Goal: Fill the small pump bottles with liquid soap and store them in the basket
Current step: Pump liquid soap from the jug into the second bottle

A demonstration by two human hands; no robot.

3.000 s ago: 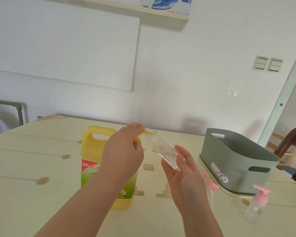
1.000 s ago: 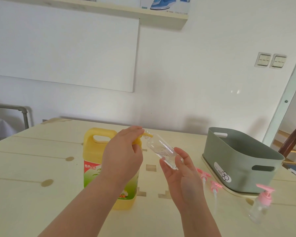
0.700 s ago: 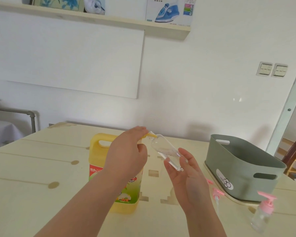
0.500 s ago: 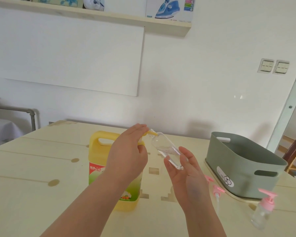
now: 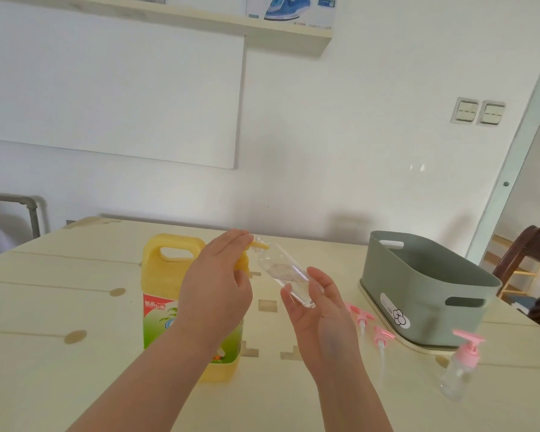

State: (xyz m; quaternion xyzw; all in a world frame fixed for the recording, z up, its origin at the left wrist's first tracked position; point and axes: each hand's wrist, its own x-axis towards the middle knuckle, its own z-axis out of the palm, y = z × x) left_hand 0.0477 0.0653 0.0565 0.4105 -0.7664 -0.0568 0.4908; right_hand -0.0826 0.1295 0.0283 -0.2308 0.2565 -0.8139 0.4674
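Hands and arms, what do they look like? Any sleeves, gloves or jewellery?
Both forearms are bare as far as the frame shows, with no sleeves. The left hand and right hand wear no gloves, and no rings, watch or bracelet are visible.
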